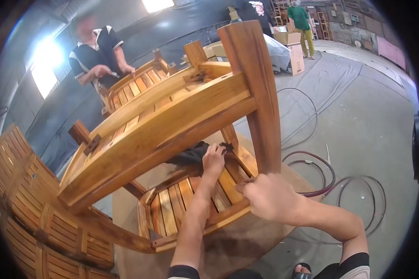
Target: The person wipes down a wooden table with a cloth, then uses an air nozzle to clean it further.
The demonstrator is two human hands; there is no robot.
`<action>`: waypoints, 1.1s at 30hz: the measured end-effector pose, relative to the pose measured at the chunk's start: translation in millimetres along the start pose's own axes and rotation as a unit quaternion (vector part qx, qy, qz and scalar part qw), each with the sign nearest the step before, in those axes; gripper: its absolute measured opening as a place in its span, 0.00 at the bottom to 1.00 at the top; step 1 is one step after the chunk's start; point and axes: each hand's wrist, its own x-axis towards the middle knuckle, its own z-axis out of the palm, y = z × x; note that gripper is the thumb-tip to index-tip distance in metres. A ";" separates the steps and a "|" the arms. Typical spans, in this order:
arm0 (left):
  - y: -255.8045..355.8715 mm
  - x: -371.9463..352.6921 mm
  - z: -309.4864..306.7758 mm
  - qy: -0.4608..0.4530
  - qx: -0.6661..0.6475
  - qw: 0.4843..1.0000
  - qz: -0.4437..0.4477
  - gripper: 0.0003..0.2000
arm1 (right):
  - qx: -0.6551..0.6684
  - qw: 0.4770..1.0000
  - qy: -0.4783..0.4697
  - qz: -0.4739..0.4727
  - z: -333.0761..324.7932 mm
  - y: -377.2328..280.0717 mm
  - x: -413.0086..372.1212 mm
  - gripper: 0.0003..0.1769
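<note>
My left hand (214, 162) reaches under the upper wooden frame, its fingers bent over a dark bunched cloth (191, 156) at the far rail of a lower slatted wooden frame (186, 197). My right hand (269, 197) is closed in a fist at the lower frame's right near corner, beside the foot of a thick wooden leg (260, 93). A small brown piece shows at its fingertips, too little visible to name. The upper slatted wooden frame (163, 125) stands tilted over my left forearm, with short leg stubs pointing up.
Slatted wooden panels (37, 204) lean at the left. Behind the frames, a person (97, 56) handles another slatted frame (142, 83). Hoses (330, 181) coil on the floor at the right. Cardboard boxes (294, 53) and a person in green (302, 23) are farther back.
</note>
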 end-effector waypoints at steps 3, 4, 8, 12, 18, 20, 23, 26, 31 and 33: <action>6.0 12.6 -4.8 -0.056 0.007 0.996 -0.072 0.07 | 0.002 1.000 -0.015 -0.002 2.6 0.1 2.6 0.18; 9.6 19.6 -11.2 -0.088 0.010 0.992 -0.091 0.07 | 0.003 1.000 -0.018 0.000 3.6 0.5 3.3 0.18; 6.7 30.4 -8.4 -0.114 0.009 0.984 -0.136 0.10 | 0.038 0.999 0.019 -0.026 10.1 3.9 8.2 0.07; 4.9 28.2 1.3 -0.092 0.025 0.984 -0.151 0.11 | 0.026 0.998 -0.047 0.012 7.7 -2.9 16.2 0.17; 0.1 25.1 5.5 -0.067 0.077 0.993 -0.062 0.07 | -0.002 0.992 -0.120 0.038 12.9 -18.6 28.8 0.16; -2.7 23.3 4.8 -0.077 0.074 0.993 -0.052 0.06 | 0.001 0.994 -0.102 0.028 15.9 -25.3 32.6 0.15; 0.6 30.1 -1.7 -0.082 0.065 0.992 -0.065 0.05 | 0.019 1.000 -0.019 0.005 19.0 -31.0 38.7 0.14; 3.7 26.4 -5.9 -0.078 0.066 0.991 -0.082 0.05 | 0.044 0.999 0.020 0.006 13.3 -37.9 42.6 0.14; 6.4 23.3 8.2 -0.083 0.129 0.982 -0.114 0.06 | 0.030 0.996 0.079 -0.008 4.8 -31.1 26.4 0.10; 12.5 21.0 5.0 -0.072 0.139 0.982 -0.102 0.09 | 0.000 0.995 0.103 -0.009 1.6 -26.1 20.0 0.09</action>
